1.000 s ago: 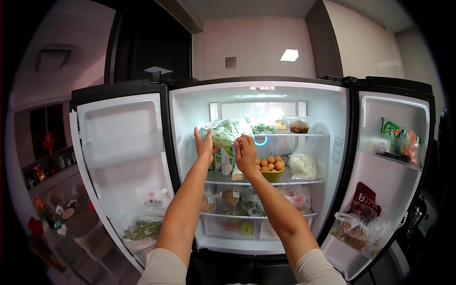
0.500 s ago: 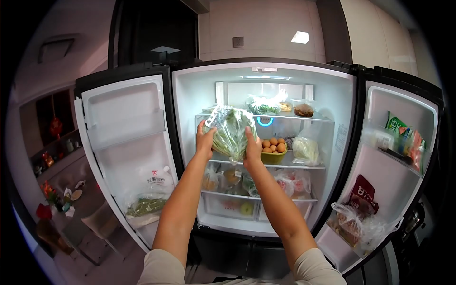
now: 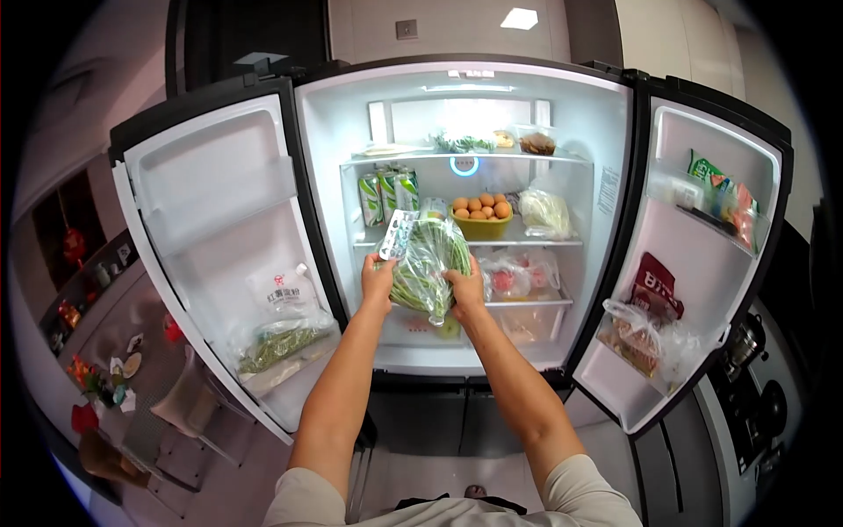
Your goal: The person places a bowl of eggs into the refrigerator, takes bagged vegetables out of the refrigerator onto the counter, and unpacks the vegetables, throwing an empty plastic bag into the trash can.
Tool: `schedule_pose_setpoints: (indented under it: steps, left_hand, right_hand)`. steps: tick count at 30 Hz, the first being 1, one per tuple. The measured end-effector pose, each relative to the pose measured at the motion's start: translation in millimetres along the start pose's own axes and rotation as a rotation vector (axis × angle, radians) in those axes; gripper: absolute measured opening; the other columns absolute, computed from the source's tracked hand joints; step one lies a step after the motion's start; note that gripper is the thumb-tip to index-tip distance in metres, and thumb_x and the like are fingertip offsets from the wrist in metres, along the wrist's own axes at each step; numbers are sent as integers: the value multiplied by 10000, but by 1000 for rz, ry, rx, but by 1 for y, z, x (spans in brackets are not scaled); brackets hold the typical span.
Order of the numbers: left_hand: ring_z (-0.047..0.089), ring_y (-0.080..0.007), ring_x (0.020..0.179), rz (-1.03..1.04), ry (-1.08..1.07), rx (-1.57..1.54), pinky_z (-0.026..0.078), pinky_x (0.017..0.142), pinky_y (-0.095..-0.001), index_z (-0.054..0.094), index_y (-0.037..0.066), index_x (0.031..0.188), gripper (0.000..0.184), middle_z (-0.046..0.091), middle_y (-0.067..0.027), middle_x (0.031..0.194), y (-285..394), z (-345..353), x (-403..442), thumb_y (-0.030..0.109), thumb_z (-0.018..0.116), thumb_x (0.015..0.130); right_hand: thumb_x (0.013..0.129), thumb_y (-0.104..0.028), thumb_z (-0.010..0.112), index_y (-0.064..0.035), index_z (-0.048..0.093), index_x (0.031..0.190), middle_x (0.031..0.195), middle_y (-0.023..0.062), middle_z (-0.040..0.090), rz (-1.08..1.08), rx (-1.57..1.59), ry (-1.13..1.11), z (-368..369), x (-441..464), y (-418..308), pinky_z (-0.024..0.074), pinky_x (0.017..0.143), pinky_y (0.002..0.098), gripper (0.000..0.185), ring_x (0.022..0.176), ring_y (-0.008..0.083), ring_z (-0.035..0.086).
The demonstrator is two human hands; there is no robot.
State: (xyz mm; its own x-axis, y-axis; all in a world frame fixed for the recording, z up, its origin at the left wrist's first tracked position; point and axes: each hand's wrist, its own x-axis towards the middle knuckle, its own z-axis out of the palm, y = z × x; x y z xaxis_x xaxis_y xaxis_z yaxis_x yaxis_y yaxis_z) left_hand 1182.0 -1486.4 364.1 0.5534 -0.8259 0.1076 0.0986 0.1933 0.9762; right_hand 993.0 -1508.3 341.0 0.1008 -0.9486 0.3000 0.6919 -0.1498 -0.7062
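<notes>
Compared with the frame half a second earlier, the clear bag of green vegetables (image 3: 430,268) is lower relative to the refrigerator (image 3: 612,255): it was in front of the upper and middle shelves and is now in front of the middle shelf's edge and the lower shelf. A row of green-and-white cans (image 3: 386,197), covered then, is now in view. The left hand (image 3: 378,283) grips one side of the bag and the right hand (image 3: 467,288) grips the other, thumbs on the front; the remaining fingers are largely hidden. A yellow-green basket (image 3: 481,230) on the middle shelf contains brown eggs (image 3: 481,207), with a bagged pale vegetable (image 3: 546,213) beside it. Above, a clear tub (image 3: 537,142) contains dark brown food. The left door's bin holds bagged greens (image 3: 279,348). Reddish contents of a lower-shelf bag (image 3: 520,272) are indistinct; the held bag covers part of the drawer below.
</notes>
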Motion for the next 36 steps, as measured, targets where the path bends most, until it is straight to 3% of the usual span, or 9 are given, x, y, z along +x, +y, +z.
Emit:
schedule_pose_setpoints:
  steps: [5, 8, 14, 17, 22, 28, 36]
  left_hand:
    - [577, -192, 954, 48, -70, 98, 524, 794, -417, 525, 122, 1110, 155, 622, -79, 1073, -43, -1, -11, 179, 626, 1008]
    - [542, -179, 971, -31, -150, 12, 495, 848, -404, 533, 118, 1115, 135, 615, -69, 1084, -42, 17, -29, 196, 606, 1032]
    - [529, -177, 964, 10, -73, -98, 456, 874, -362, 576, 78, 1119, 168, 625, -75, 1077, -74, 61, -35, 215, 605, 1026]
    - [530, -181, 976, 29, -35, 15, 455, 879, -362, 567, 87, 1151, 184, 619, -74, 1086, -65, 80, -57, 232, 595, 1040]
    - [517, -172, 998, 14, -121, -113, 441, 907, -350, 536, 97, 1204, 198, 591, -51, 1132, -80, 100, -101, 239, 562, 1068]
    - [516, -157, 1001, -172, -303, -356, 430, 920, -330, 508, 61, 1208, 175, 583, -57, 1125, -120, 108, -199, 194, 509, 1094]
    - [560, -167, 1069, -281, -654, -277, 453, 988, -353, 497, 40, 1204, 142, 593, -87, 1202, -193, 102, -411, 131, 477, 1095]
  right_hand:
    - [787, 163, 551, -44, 503, 1404, 1196, 111, 650, -40, 35, 90, -23, -43, 3, 569, 886, 365, 652, 1029, 243, 662]
    - [781, 170, 530, -45, 493, 1422, 1235, 123, 633, -115, 16, 120, -44, -51, -7, 577, 894, 368, 678, 1043, 256, 664]
    - [780, 168, 532, -26, 496, 1410, 1221, 132, 630, -206, -3, 203, -77, -57, -28, 589, 866, 362, 661, 1026, 253, 667]
    - [783, 166, 541, -21, 489, 1428, 1235, 132, 627, -187, 8, 227, -84, -68, -43, 594, 861, 364, 673, 1038, 257, 663]
    - [786, 159, 548, -28, 467, 1463, 1281, 124, 617, -267, -71, 263, -118, -99, -57, 573, 908, 355, 706, 1093, 245, 646]
    - [776, 129, 601, -19, 470, 1484, 1325, 85, 617, -313, -274, 432, -149, -208, -98, 504, 1005, 326, 735, 1173, 198, 608]
    - [790, 114, 630, -16, 454, 1514, 1364, 92, 608, -371, -403, 869, -214, -439, -133, 485, 1041, 342, 755, 1222, 208, 593]
